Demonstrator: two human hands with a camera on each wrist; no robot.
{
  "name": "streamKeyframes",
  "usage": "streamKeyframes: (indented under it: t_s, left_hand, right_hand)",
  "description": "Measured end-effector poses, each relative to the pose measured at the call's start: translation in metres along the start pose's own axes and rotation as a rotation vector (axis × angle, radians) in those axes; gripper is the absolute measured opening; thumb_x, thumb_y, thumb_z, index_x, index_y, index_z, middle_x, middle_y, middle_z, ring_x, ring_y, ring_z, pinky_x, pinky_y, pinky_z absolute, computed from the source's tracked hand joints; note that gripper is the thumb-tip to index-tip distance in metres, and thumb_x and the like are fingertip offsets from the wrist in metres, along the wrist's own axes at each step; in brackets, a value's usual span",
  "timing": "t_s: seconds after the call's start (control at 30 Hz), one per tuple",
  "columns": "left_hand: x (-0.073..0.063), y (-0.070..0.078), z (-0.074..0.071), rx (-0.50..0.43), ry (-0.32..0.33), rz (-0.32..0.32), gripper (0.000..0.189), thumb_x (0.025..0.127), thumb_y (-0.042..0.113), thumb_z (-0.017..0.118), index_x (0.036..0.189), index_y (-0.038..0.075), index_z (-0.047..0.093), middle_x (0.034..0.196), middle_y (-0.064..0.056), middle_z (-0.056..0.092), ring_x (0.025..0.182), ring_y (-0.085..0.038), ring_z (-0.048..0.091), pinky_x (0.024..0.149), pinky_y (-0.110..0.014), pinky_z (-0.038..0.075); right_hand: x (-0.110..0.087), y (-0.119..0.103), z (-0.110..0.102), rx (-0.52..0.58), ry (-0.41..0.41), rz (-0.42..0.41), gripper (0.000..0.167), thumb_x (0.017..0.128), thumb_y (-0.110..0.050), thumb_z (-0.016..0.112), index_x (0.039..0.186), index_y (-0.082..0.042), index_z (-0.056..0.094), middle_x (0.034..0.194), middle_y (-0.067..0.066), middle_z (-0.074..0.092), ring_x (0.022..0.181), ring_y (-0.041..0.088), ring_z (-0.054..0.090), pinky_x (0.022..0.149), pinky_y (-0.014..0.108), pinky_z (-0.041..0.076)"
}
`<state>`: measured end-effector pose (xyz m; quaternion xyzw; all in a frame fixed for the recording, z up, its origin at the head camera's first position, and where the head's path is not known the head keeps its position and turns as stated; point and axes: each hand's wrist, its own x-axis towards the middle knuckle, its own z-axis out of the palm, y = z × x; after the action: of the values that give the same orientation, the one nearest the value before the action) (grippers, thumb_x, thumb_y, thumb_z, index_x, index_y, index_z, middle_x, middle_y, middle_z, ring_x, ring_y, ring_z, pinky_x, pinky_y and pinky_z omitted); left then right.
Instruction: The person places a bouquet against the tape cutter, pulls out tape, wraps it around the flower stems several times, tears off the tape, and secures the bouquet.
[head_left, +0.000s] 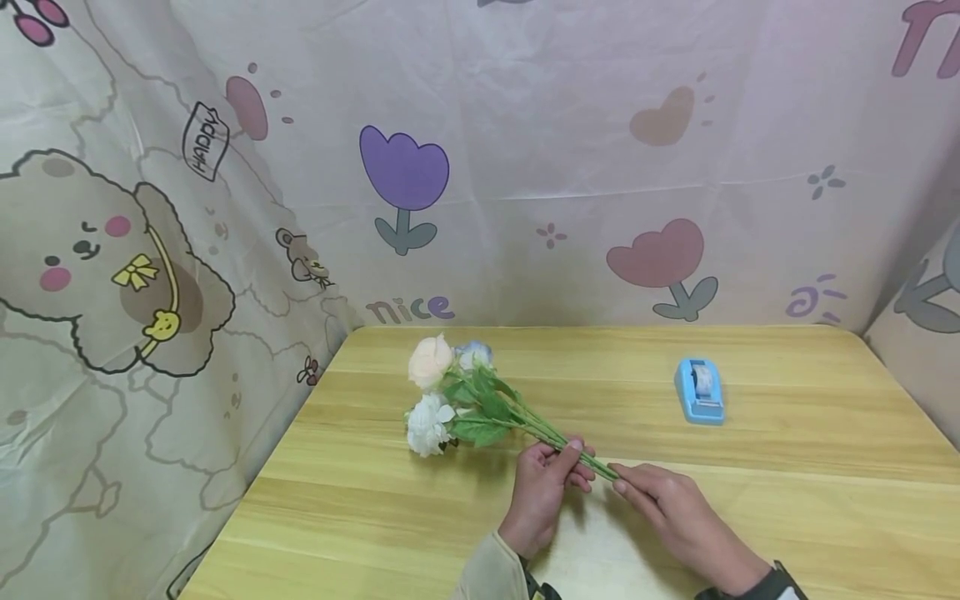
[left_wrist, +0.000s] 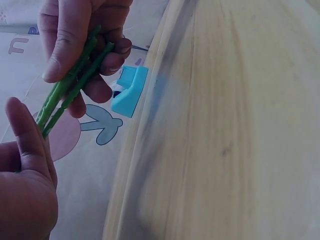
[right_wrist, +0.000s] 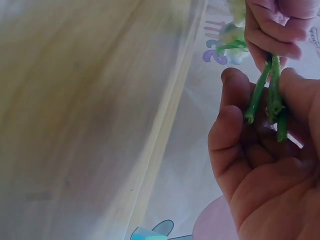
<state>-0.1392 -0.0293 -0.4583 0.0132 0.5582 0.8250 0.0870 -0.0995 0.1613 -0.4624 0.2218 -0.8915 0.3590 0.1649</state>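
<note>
A bunch of flowers [head_left: 480, 396] with pale peach, white and bluish heads points to the upper left, its green leaves below the heads. My left hand [head_left: 542, 487] grips the green stems [head_left: 547, 431] partway down, thumb on top. At the lower stem ends, my right hand [head_left: 675, 508] holds them between thumb and fingers. In the right wrist view the cut stem ends [right_wrist: 274, 107] lie between the thumb and curled fingers of the right hand [right_wrist: 270, 165]. The left wrist view shows the stems running between both hands.
A light blue tape dispenser [head_left: 700, 392] with a roll of tape stands on the wooden table [head_left: 360, 500], to the right of the flowers. Behind the table hangs a printed cloth [head_left: 525, 167], with another along the left side.
</note>
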Motion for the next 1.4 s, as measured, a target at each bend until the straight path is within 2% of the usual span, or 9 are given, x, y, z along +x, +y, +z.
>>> streamKeyframes:
  t_s: [0.2,0.5,0.73,0.93,1.23,1.4]
  left_hand:
    - [0.0003,-0.0008,0.0001,0.000,-0.006,-0.001,0.026,0.100,0.009,0.069,0.108,-0.015,0.065,0.107,-0.030,0.072,0.067,-0.009,0.068,0.060,-0.019,0.059]
    - [-0.0016,-0.0001,0.0008,-0.010,-0.012,0.001,0.027,0.099,0.008,0.070,0.110,-0.016,0.064,0.108,-0.032,0.071,0.066,-0.009,0.069,0.060,-0.020,0.059]
    - [-0.0018,0.0007,0.0009,-0.021,-0.022,-0.002,0.031,0.099,0.010,0.071,0.111,-0.017,0.064,0.109,-0.031,0.072,0.067,-0.009,0.069,0.062,-0.021,0.060]
    - [-0.0018,0.0008,0.0018,-0.024,-0.017,-0.002,0.032,0.099,0.011,0.071,0.112,-0.017,0.065,0.110,-0.031,0.072,0.067,-0.009,0.069,0.063,-0.021,0.060]
    - [-0.0010,-0.0026,0.0022,-0.030,-0.036,-0.002,0.033,0.100,0.011,0.069,0.115,-0.018,0.062,0.112,-0.031,0.071,0.069,-0.010,0.069,0.065,-0.021,0.061]
    - [0.0003,-0.0040,0.0021,-0.032,-0.063,0.002,0.034,0.101,0.012,0.067,0.116,-0.019,0.061,0.117,-0.032,0.069,0.070,-0.008,0.069,0.068,-0.021,0.061]
  right_hand:
    - [-0.0003,0.0005,-0.0007,-0.019,-0.018,0.011,0.024,0.095,-0.005,0.072,0.118,-0.001,0.075,0.092,-0.009,0.076,0.087,0.008,0.072,0.072,0.033,0.064]
    - [0.0001,0.0019,0.0013,0.000,0.023,-0.018,0.018,0.091,-0.001,0.075,0.109,-0.001,0.078,0.085,-0.013,0.071,0.077,-0.003,0.062,0.060,0.023,0.056]
    - [0.0017,-0.0018,0.0012,-0.003,0.055,0.008,0.017,0.089,0.002,0.076,0.106,-0.001,0.078,0.082,-0.014,0.069,0.076,-0.003,0.062,0.060,0.023,0.057]
    - [0.0021,-0.0033,-0.0004,0.018,0.038,0.063,0.015,0.092,0.001,0.073,0.105,-0.004,0.079,0.081,-0.015,0.069,0.074,-0.005,0.058,0.058,0.023,0.054]
    - [0.0034,-0.0068,-0.0037,0.100,-0.012,0.181,0.013,0.098,-0.002,0.068,0.106,-0.004,0.079,0.080,-0.010,0.068,0.061,-0.003,0.045,0.049,0.021,0.044]
    - [0.0032,-0.0072,-0.0044,0.116,-0.003,0.197,0.014,0.098,-0.003,0.068,0.107,-0.003,0.079,0.080,-0.008,0.069,0.059,-0.003,0.044,0.047,0.021,0.043]
